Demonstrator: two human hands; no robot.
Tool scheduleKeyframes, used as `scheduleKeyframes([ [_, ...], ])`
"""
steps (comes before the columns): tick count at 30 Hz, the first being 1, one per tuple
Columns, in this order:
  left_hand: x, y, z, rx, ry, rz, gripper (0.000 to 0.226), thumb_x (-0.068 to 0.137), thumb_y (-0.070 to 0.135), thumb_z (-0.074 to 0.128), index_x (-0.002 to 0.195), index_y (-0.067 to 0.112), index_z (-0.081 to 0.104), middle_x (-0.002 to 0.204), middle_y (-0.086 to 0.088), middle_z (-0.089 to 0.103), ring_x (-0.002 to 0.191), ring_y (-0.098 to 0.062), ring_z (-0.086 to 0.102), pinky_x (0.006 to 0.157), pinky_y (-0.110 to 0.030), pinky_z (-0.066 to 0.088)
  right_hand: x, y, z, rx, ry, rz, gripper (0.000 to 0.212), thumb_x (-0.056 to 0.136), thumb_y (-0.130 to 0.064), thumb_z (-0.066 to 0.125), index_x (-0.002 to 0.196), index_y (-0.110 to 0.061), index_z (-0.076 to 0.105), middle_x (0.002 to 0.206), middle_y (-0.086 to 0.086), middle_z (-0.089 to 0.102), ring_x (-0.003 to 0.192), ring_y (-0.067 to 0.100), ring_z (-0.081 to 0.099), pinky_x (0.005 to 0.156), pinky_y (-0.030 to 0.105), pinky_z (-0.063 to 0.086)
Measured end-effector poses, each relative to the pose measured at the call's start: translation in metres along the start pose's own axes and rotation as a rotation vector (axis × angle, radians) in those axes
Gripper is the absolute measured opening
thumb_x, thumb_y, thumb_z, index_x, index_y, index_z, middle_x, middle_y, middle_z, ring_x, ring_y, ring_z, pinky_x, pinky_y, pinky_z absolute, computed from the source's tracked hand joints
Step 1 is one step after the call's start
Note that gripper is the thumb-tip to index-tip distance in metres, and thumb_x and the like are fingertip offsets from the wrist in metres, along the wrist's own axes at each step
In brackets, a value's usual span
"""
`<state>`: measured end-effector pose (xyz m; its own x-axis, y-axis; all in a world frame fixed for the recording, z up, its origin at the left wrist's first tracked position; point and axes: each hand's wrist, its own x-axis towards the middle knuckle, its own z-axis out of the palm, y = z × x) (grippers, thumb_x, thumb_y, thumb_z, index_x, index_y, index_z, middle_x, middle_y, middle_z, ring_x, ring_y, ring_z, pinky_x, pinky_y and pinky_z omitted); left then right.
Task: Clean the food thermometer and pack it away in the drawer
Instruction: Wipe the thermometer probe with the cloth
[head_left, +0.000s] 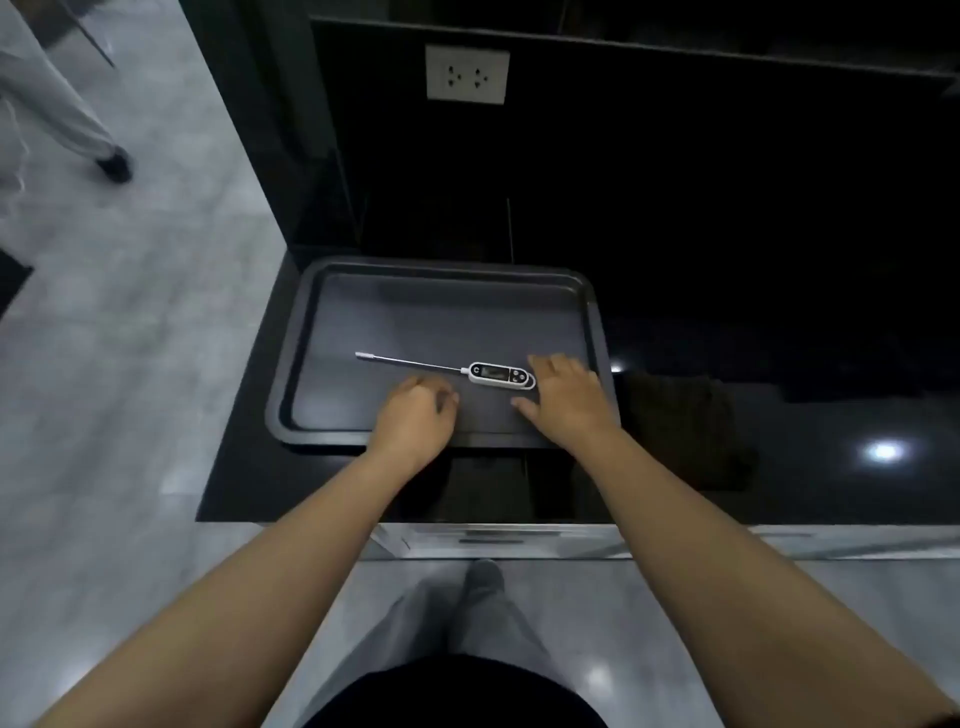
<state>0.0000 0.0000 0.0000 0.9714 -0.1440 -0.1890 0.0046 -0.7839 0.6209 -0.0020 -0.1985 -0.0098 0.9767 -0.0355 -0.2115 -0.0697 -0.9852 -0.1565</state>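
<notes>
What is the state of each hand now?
Left hand: loosely curled, holding nothing.
Right hand: open, beside the white digital probe thermometer, holding nothing.

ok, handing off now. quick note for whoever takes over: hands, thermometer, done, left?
Left hand: loosely curled over the tray, holding nothing.
Right hand: open, fingers at the thermometer head, no grip yet.
Thermometer: flat in the tray on the black counter, probe pointing left.
Done: nothing that shows.
Left: pick up, clean, put in drawer. No cloth or open drawer clearly seen.

Bare forearms, dark top, seemingly grey trousers, dark shoe
</notes>
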Motion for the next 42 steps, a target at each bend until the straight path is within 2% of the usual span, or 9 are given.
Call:
scheduleKeyframes([
  [6, 0.011, 0.005, 0.009, -0.221, 0.025, -0.171, 0.021, 0.095, 0.014, 0.053, 0.104, 0.008, 0.071, 0.112, -0.010, 0.070, 0.105, -0.027, 0.064, 0.087, -0.024, 0.042, 0.015, -0.006, 0.013, 0.005, 0.147, -0.113, 0.041, 0.090, -0.038, 0.061, 0.122, -0.012, 0.059, 0.119, 0.009, 0.057, 0.110, 0.030, 0.050, 0.089, 0.039, 0.036],
  [11, 0.022, 0.008, 0.010, -0.919, 0.039, -0.529, 0.011, 0.100, 0.015, 0.049, 0.098, 0.012, 0.059, 0.097, -0.011, 0.062, 0.076, -0.019, 0.063, 0.073, -0.025, 0.050, 0.007, 0.005, 0.012, 0.006, 0.211, -0.125, 0.034, 0.089, -0.040, 0.062, 0.112, -0.016, 0.063, 0.111, 0.004, 0.060, 0.104, 0.028, 0.053, 0.085, 0.039, 0.036],
  [15, 0.029, 0.015, 0.003, -1.302, -0.037, -0.617, 0.033, 0.102, 0.019, 0.049, 0.130, 0.002, 0.049, 0.113, -0.012, 0.059, 0.111, -0.028, 0.061, 0.091, -0.033, 0.049, -0.011, 0.021, 0.003, 0.057, 0.239, -0.145, 0.030, 0.091, -0.043, 0.060, 0.112, -0.022, 0.064, 0.108, 0.000, 0.063, 0.101, 0.025, 0.055, 0.086, 0.037, 0.034],
  [17, 0.031, 0.020, 0.002, -1.385, -0.033, -0.586, 0.023, 0.103, 0.015, 0.046, 0.119, 0.002, 0.055, 0.111, -0.013, 0.061, 0.117, -0.031, 0.058, 0.093, -0.035, 0.048, -0.023, 0.026, -0.004, 0.066, 0.241, -0.144, 0.029, 0.092, -0.043, 0.059, 0.112, -0.023, 0.063, 0.106, -0.002, 0.065, 0.100, 0.023, 0.056, 0.087, 0.037, 0.035],
  [20, 0.028, 0.029, 0.002, -1.455, -0.082, -0.514, 0.020, 0.105, 0.008, 0.039, 0.093, 0.006, 0.055, 0.102, -0.015, 0.065, 0.100, -0.029, 0.065, 0.089, -0.038, 0.050, -0.041, 0.032, -0.014, 0.095, 0.290, -0.121, 0.027, 0.092, -0.040, 0.059, 0.113, -0.023, 0.063, 0.106, -0.004, 0.066, 0.101, 0.021, 0.058, 0.088, 0.038, 0.037],
  [27, 0.023, 0.059, 0.012, -1.510, -0.089, -0.448, 0.025, 0.106, 0.014, 0.037, 0.089, 0.006, 0.052, 0.095, -0.019, 0.069, 0.084, -0.028, 0.071, 0.068, -0.034, 0.061, -0.073, 0.047, -0.017, 0.256, 0.355, -0.041, 0.030, 0.094, -0.041, 0.056, 0.117, -0.024, 0.061, 0.108, -0.004, 0.066, 0.102, 0.019, 0.057, 0.087, 0.037, 0.042],
  [32, 0.024, 0.076, 0.018, -1.523, -0.078, -0.441, 0.022, 0.105, 0.012, 0.039, 0.090, 0.003, 0.053, 0.097, -0.022, 0.069, 0.085, -0.031, 0.071, 0.067, -0.034, 0.062, -0.084, 0.085, -0.018, 0.480, 0.492, 0.230, 0.044, 0.100, -0.044, 0.042, 0.136, -0.020, 0.054, 0.132, 0.002, 0.061, 0.126, 0.021, 0.051, 0.106, 0.042, 0.040],
  [38, 0.029, 0.089, 0.028, -1.520, -0.081, -0.430, 0.019, 0.104, 0.011, 0.041, 0.094, 0.002, 0.055, 0.101, -0.022, 0.071, 0.087, -0.031, 0.074, 0.069, -0.037, 0.062, -0.068, 0.143, 0.016, 0.199, 0.122, 0.392, 0.081, 0.094, -0.067, 0.032, 0.156, -0.019, 0.012, 0.165, 0.005, 0.013, 0.151, 0.022, 0.007, 0.122, 0.044, 0.012],
  [42, 0.033, 0.094, 0.035, -1.513, -0.076, -0.423, 0.019, 0.104, 0.013, 0.041, 0.099, 0.002, 0.055, 0.103, -0.022, 0.072, 0.090, -0.032, 0.074, 0.070, -0.037, 0.062, -0.060, 0.145, 0.035, 0.099, 0.152, 0.384, 0.080, 0.095, -0.065, 0.026, 0.157, -0.019, 0.007, 0.166, 0.001, 0.004, 0.152, 0.018, -0.002, 0.122, 0.040, 0.003],
])
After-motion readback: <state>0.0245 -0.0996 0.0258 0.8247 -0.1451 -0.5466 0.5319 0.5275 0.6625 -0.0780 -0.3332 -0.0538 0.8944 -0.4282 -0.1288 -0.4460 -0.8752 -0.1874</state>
